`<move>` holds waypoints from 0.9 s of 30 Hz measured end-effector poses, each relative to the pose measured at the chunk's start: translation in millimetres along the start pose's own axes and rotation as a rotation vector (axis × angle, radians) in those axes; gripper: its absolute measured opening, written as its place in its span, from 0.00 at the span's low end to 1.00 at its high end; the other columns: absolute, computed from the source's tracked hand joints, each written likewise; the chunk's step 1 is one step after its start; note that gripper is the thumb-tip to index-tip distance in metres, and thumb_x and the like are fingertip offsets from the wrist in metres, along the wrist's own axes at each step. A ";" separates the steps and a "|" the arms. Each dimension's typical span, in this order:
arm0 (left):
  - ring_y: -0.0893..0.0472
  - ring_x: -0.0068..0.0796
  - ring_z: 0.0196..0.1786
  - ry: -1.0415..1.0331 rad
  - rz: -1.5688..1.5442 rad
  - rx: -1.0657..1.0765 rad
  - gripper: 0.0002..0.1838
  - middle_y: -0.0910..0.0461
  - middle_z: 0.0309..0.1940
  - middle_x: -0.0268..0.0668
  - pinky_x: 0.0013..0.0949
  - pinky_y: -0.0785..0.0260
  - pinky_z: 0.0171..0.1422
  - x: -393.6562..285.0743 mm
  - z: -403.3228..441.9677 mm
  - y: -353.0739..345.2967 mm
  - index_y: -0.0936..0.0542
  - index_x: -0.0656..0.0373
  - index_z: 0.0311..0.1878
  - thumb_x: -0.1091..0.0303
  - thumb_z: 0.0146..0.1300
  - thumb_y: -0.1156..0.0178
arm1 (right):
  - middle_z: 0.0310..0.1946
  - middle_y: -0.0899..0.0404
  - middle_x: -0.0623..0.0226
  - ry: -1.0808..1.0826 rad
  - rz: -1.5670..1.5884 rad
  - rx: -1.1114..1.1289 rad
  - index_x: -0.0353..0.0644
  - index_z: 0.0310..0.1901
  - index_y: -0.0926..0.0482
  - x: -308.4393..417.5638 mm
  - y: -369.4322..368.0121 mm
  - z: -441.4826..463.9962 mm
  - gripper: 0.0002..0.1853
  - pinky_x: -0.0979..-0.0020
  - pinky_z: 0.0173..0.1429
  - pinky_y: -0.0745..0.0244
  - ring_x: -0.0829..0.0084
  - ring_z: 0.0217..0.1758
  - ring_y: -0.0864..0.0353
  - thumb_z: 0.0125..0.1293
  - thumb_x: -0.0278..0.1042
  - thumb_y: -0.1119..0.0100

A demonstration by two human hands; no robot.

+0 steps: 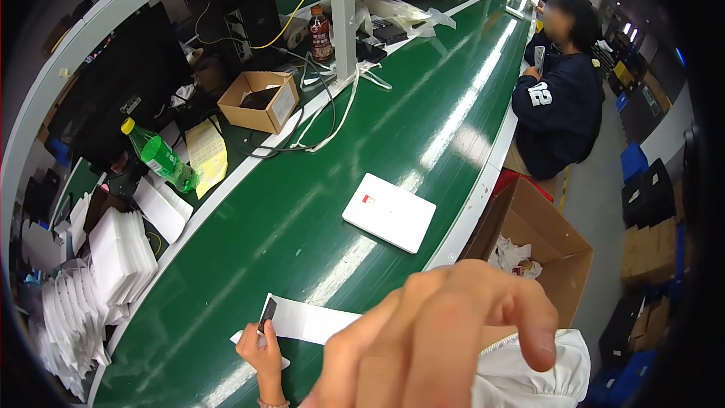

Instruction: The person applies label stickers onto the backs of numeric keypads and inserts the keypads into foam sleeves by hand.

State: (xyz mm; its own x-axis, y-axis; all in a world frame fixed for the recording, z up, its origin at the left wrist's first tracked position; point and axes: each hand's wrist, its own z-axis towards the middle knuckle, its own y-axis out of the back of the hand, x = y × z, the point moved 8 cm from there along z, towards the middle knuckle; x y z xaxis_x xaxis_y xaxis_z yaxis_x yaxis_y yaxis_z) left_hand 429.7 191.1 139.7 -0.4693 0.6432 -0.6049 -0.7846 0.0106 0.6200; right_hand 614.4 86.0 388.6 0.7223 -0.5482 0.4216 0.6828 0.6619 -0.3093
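Note:
Low on the green work surface, my left hand is closed in a pinch on a small black piece. From beside that piece a white strip runs rightward until the other hand hides it. Under the left hand a flat white item shows partly. Very large and close to the camera, my right hand has bent fingers, one curling downward apart from the others; nothing shows in the gap, though its palm side is mostly hidden. Beyond both hands lies a flat white box with a small red mark.
White sheets or sleeves are stacked at left, near a green bottle. A small cardboard box and a brown bottle stand farther back. An open carton is at right, beyond which a co-worker sits.

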 end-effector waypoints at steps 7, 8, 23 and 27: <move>0.39 0.28 0.18 -0.003 -0.004 -0.007 0.06 0.30 0.16 0.34 0.28 0.45 0.24 -1.2 0.8 -0.7 0.24 0.64 0.24 0.74 0.54 0.39 | 0.25 0.21 0.68 -0.007 -0.028 -0.021 0.46 0.30 0.27 15.1 -0.8 -7.5 0.07 0.55 0.55 0.25 0.76 0.21 0.29 0.66 0.36 0.50; 0.39 0.28 0.18 -0.003 -0.003 -0.006 0.06 0.30 0.16 0.34 0.28 0.45 0.24 -1.7 0.1 -0.6 0.24 0.64 0.24 0.74 0.54 0.40 | 0.25 0.21 0.68 -0.009 -0.031 -0.027 0.46 0.31 0.27 8.9 -5.7 -10.6 0.07 0.55 0.55 0.25 0.76 0.21 0.29 0.66 0.36 0.50; 0.39 0.28 0.17 -0.011 -0.009 0.066 0.08 0.31 0.16 0.34 0.28 0.46 0.23 16.7 -5.0 -4.4 0.25 0.63 0.22 0.74 0.55 0.40 | 0.25 0.21 0.67 -0.028 -0.072 -0.097 0.46 0.32 0.28 8.7 3.0 -10.5 0.07 0.55 0.55 0.26 0.74 0.23 0.29 0.66 0.36 0.50; 0.40 0.28 0.17 -0.007 -0.041 0.063 0.08 0.32 0.15 0.34 0.29 0.46 0.23 -1.7 6.5 -1.2 0.25 0.63 0.22 0.74 0.54 0.39 | 0.25 0.21 0.67 -0.033 -0.068 -0.106 0.45 0.33 0.28 20.8 5.6 -15.1 0.07 0.55 0.55 0.26 0.73 0.23 0.29 0.67 0.36 0.50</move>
State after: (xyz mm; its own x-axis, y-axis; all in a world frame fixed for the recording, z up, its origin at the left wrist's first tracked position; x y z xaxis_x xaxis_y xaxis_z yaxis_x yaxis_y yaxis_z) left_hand 434.1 195.0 143.2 -0.4349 0.6464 -0.6270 -0.7758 0.0845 0.6252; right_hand 634.9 70.6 382.8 0.6709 -0.5722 0.4717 0.7393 0.5649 -0.3664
